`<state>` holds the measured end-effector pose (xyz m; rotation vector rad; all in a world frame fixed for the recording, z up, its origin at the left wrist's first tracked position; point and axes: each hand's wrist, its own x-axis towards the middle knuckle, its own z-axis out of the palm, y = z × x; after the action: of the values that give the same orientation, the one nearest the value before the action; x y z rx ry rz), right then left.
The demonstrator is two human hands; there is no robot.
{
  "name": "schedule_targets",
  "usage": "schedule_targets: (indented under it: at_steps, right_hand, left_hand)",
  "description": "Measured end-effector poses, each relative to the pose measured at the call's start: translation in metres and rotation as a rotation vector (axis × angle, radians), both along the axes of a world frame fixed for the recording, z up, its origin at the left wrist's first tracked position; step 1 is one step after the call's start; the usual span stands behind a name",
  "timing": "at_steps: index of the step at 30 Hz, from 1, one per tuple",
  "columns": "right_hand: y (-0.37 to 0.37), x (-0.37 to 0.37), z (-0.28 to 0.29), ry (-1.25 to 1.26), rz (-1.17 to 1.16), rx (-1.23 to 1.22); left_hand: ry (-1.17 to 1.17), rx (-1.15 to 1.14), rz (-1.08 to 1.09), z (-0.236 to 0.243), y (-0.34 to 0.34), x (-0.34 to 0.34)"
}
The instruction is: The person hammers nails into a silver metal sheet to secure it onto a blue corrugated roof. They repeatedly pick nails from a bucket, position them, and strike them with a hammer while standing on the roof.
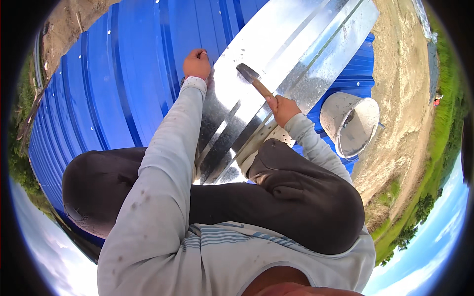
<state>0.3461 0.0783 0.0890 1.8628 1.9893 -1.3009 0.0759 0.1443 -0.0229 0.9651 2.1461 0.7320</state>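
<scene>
My right hand (285, 109) is wrapped round the wooden handle of a hammer (261, 89). The hammer's dark metal head is over a shiny silver metal sheet (291, 34), which runs diagonally away from me. At the sheet's left edge, my left hand (197, 64) is closed with its fingers curled in, over the blue ribbed roofing (143, 54). Whatever it may be pinching is hidden or too small to make out. Both forearms are in pale, spotted long sleeves.
A dirty white bucket (328, 116) lies tipped on the blue roofing to my right, its mouth facing right. My bent knees (316, 197) flank the near end of the sheet. Beyond the roof edge, bare earth (402, 89) and green grass lie below.
</scene>
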Motion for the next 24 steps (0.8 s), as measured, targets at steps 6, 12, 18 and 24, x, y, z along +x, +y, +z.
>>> schedule_targets:
  at_steps: [6,12,18,24]
  right_hand:
    - [-0.006,-0.006,0.059,0.407,-0.149,0.127]
    - [0.007,-0.003,0.006,-0.048,0.088,0.030]
    - [0.007,-0.014,0.053,0.242,-0.080,0.028]
    - [0.003,-0.011,0.015,-0.141,0.131,-0.181]
  left_hand:
    - [-0.038,-0.005,0.027,-0.002,-0.005,-0.010]
    - [0.055,-0.058,-0.027,0.020,0.003,0.010]
    - [-0.011,-0.117,-0.048,0.013,0.007,-0.014]
    - [0.025,-0.182,-0.210,0.015,0.026,0.005]
